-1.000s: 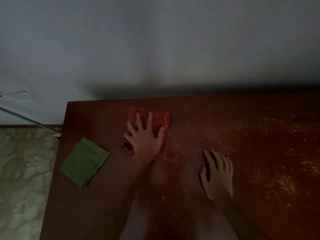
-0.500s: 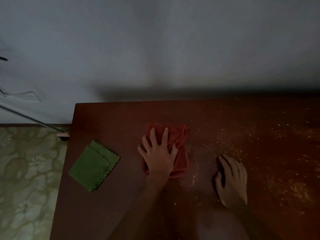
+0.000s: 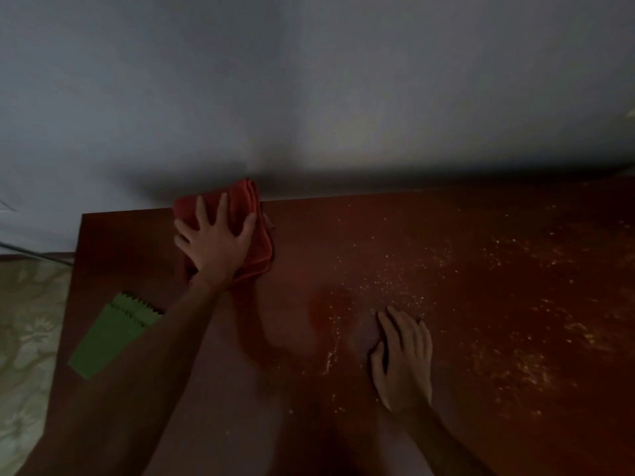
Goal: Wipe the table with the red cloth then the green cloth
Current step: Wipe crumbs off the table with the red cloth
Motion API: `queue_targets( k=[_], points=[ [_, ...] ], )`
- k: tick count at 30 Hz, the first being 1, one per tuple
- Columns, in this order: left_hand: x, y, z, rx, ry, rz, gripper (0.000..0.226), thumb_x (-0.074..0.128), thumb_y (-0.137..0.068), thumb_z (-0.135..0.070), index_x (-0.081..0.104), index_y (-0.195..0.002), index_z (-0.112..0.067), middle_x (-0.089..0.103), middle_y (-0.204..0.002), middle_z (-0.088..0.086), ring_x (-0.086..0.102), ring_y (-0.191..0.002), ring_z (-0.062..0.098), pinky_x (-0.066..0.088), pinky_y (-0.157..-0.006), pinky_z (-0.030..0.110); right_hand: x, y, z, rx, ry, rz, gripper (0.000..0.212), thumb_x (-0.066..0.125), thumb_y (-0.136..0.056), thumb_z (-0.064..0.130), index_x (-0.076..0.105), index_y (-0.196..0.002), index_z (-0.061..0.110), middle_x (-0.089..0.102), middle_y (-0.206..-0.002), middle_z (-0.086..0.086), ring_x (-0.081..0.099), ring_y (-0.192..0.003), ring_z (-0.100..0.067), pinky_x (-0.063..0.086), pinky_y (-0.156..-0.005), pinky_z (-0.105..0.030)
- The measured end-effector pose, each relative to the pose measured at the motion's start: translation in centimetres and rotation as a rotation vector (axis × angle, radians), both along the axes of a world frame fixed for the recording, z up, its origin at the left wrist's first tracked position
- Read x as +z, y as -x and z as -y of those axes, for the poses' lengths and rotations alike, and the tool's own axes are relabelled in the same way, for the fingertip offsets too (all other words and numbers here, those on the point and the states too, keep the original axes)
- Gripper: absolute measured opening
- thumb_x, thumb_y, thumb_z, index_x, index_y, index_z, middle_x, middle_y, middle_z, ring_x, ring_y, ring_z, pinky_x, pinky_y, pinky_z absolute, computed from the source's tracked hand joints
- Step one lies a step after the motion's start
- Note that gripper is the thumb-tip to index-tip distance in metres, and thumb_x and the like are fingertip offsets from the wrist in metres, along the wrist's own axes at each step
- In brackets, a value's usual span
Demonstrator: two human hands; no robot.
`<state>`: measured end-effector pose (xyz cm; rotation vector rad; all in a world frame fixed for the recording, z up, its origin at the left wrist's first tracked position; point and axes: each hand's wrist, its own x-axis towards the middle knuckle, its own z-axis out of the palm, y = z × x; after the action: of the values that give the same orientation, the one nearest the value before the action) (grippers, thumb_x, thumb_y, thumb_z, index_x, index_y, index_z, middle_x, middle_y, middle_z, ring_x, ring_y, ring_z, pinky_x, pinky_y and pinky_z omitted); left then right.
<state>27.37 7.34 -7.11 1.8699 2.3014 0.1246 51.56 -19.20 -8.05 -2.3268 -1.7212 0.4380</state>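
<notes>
My left hand (image 3: 214, 242) presses flat, fingers spread, on the folded red cloth (image 3: 259, 235) at the far edge of the dark brown table (image 3: 481, 269); the cloth's far end bunches up against the wall. My right hand (image 3: 403, 359) lies flat on the table near the front, fingers together, holding nothing. The folded green cloth (image 3: 110, 338), with a zigzag edge, lies near the table's left edge, partly covered by my left forearm. Pale crumbs (image 3: 515, 359) are scattered over the middle and right of the table.
A grey wall (image 3: 309, 97) runs directly behind the table. Left of the table there is a pale patterned floor (image 3: 24, 338), and a thin cable (image 3: 31, 250) runs along the base of the wall.
My left hand has pushed the red cloth away from me, from the middle of the table to its far edge against the wall. My right hand stays flat in place.
</notes>
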Motion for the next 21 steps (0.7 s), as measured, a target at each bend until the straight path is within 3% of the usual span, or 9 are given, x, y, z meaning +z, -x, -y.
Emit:
queue_targets(
  k=[2, 8, 13, 17, 21],
  points=[
    [0.0, -2.5, 1.0, -0.128, -0.014, 0.006, 0.075, 0.043, -0.081, -0.078, 0.039, -0.146, -0.04, 0.03, -0.158, 0.005, 0.021, -0.137, 0.056, 0.023, -0.108, 0.064, 0.0, 0.2, 0.0, 0.02, 0.021, 0.029, 0.048, 0.038, -0.092, 0.028, 0.053, -0.136, 0.015, 0.048, -0.142, -0.006, 0.04, -0.133, -0.023, 0.021, -0.117, -0.049],
    [0.2, -12.7, 7.8, -0.444, -0.015, -0.019, 0.074, 0.037, -0.083, -0.078, 0.035, -0.147, -0.043, 0.029, -0.159, 0.001, 0.021, -0.14, 0.051, 0.026, -0.107, 0.064, 0.7, 0.1, -0.1, 0.026, 0.021, 0.021, 0.05, 0.038, -0.089, 0.028, 0.051, -0.136, 0.014, 0.047, -0.141, -0.006, 0.04, -0.133, -0.023, 0.017, -0.119, -0.047],
    [-0.3, -14.5, 12.4, -0.588, -0.089, -0.01, 0.069, 0.046, -0.081, -0.071, 0.042, -0.144, -0.042, 0.035, -0.157, -0.001, 0.028, -0.137, 0.049, 0.032, -0.103, 0.063, 0.7, 0.2, -0.1, 0.015, -0.013, 0.014, 0.048, 0.039, -0.087, 0.026, 0.054, -0.13, 0.009, 0.049, -0.138, -0.009, 0.042, -0.13, -0.025, 0.022, -0.117, -0.05],
    [0.1, -12.5, 12.3, -0.428, -0.123, -0.01, 0.057, 0.052, -0.08, -0.057, 0.053, -0.136, -0.043, 0.047, -0.149, -0.005, 0.042, -0.13, 0.04, 0.035, -0.099, 0.061, 0.7, 0.4, -0.2, 0.012, -0.045, 0.03, 0.046, 0.039, -0.087, 0.024, 0.058, -0.125, 0.008, 0.051, -0.137, -0.01, 0.045, -0.128, -0.029, 0.024, -0.116, -0.051],
    [0.2, -7.5, 9.5, -0.235, -0.041, -0.033, 0.056, 0.046, -0.081, -0.052, 0.055, -0.135, -0.039, 0.049, -0.147, -0.003, 0.048, -0.123, 0.046, 0.042, -0.09, 0.058, 0.4, 0.5, -0.2, 0.007, -0.076, 0.039, 0.047, 0.038, -0.088, 0.025, 0.056, -0.127, 0.008, 0.051, -0.137, -0.012, 0.044, -0.13, -0.031, 0.023, -0.116, -0.051]
  ],
)
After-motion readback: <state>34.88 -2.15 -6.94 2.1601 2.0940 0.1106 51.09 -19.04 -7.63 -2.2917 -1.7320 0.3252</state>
